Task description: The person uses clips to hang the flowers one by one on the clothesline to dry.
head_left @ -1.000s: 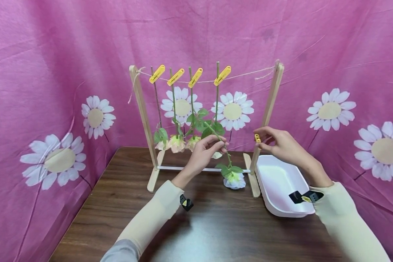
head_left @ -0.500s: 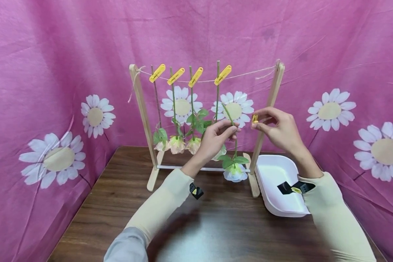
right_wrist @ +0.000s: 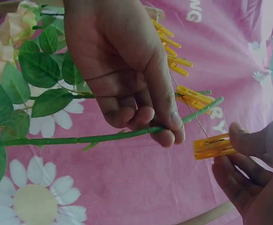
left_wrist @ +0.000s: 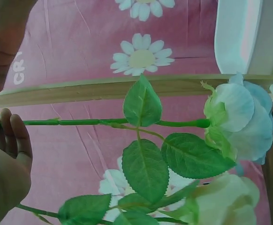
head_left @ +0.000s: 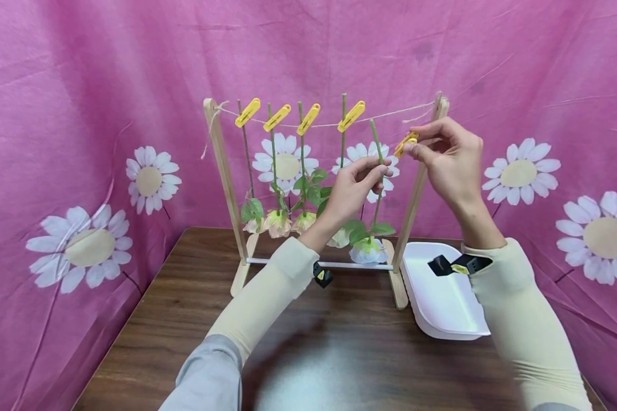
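Note:
My left hand (head_left: 357, 185) pinches the green stem of an artificial flower (left_wrist: 244, 117) between thumb and fingers. Its pale blue-white bloom hangs downward and its bare stem end points up, just below the string (head_left: 391, 113). To the right, my right hand (head_left: 452, 157) pinches a yellow clothespin (right_wrist: 214, 146) by one end, a short gap from the stem. Several other flowers hang upside down along the string, each held at the stem by a yellow clothespin, such as the rightmost clothespin (head_left: 351, 116). Behind my left forearm, part of the hanging blooms is hidden.
The string runs between two posts of a wooden stand (head_left: 226, 177) with a white crossbar (head_left: 334, 265) low down. A white plastic tub (head_left: 442, 291) stands right of it on the brown wooden table (head_left: 308, 342). A pink daisy-print cloth (head_left: 308, 51) surrounds the table.
My left hand has moved up and right, lifting the flower and turning its stem more upright. My right hand has risen toward the string with the clothespin.

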### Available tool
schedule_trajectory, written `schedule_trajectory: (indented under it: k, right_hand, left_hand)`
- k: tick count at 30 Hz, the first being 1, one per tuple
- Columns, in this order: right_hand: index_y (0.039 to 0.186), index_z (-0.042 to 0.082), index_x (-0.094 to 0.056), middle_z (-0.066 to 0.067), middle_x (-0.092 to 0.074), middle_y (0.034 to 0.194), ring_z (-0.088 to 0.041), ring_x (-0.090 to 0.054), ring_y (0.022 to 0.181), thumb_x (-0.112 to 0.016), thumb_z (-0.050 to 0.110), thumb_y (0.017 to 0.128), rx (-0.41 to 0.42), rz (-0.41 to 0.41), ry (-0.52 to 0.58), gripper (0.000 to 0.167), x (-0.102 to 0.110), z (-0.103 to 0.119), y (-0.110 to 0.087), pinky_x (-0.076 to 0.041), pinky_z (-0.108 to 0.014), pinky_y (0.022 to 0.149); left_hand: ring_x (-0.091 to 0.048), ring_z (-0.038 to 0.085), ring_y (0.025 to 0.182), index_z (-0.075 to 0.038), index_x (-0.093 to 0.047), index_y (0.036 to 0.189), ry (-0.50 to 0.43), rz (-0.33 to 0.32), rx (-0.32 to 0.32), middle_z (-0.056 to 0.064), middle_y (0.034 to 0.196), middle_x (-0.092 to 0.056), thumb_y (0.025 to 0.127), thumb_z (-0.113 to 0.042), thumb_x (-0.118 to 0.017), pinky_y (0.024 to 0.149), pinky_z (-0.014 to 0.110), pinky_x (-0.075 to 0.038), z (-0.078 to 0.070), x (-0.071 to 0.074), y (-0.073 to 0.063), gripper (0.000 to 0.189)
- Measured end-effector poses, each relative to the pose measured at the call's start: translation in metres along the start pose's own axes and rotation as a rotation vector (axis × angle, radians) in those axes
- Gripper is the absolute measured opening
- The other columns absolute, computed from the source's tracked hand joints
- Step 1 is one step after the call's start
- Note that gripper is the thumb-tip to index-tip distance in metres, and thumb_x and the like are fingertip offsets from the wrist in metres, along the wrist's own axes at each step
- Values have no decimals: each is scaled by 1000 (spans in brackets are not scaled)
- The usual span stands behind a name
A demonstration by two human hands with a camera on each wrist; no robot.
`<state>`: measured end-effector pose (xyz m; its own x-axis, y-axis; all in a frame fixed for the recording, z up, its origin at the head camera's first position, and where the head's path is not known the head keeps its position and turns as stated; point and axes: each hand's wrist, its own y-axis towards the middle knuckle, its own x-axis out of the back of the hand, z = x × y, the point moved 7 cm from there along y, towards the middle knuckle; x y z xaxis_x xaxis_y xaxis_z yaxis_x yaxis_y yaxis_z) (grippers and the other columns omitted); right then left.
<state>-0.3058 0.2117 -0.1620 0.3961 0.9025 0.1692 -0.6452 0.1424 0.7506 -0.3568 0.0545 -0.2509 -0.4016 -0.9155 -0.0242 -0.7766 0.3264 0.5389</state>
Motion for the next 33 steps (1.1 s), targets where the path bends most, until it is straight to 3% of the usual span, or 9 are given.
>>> schedule_trajectory:
  k: [5, 9, 13, 22, 27, 33]
  right_hand:
    - [92, -3, -78, 8, -80, 82, -5, -70, 60, -82, -15, 83, 18, -69, 192, 15, 0, 8, 17, -57, -16, 57]
    - [87, -8, -76, -5, -80, 81, -12, -72, 59, -81, -19, 81, -9, -89, 385, 13, -4, 12, 29, -57, -23, 50]
    - [86, -10, -75, -9, -79, 78, -17, -74, 61, -79, -21, 82, -46, -79, 470, 13, -11, 15, 40, -58, -28, 49]
    - [85, -5, -76, -8, -79, 80, -18, -77, 67, -81, -18, 82, -157, -55, 488, 15, -22, 15, 62, -59, -29, 48]
    - [85, -5, -77, -9, -79, 77, -18, -77, 66, -80, -20, 82, -249, -6, 501, 15, -27, 7, 63, -61, -31, 49]
    - [87, -2, -78, -7, -78, 75, -16, -75, 65, -82, -18, 81, -294, 54, 445, 17, -30, 3, 63, -61, -30, 51]
  left_hand:
    - [-59, 9, 74, 2, -71, 128, 5, -30, -18, 24, 112, -75, 109, -12, -61, 71, 23, -55, -6, -3, 12, 25]
    - [-60, 7, 73, 3, -70, 127, 29, -56, 7, 24, 111, -75, 109, -12, -60, 70, 21, -56, -7, -6, 22, 25]
    - [-61, 7, 73, 2, -70, 128, 54, -85, 29, 22, 110, -75, 110, -13, -60, 70, 18, -56, -10, -7, 32, 25]
    - [-60, 6, 72, 2, -71, 128, 30, -139, 35, 21, 109, -77, 110, -10, -58, 69, 19, -56, -15, -6, 45, 25]
    - [-57, 5, 72, 3, -70, 130, 16, -145, 34, 18, 105, -74, 111, -9, -57, 68, 18, -55, -16, -5, 46, 26]
    - [-57, 4, 71, 3, -70, 130, 4, -167, 32, 16, 102, -73, 110, -9, -57, 67, 18, -54, -16, -5, 47, 26]
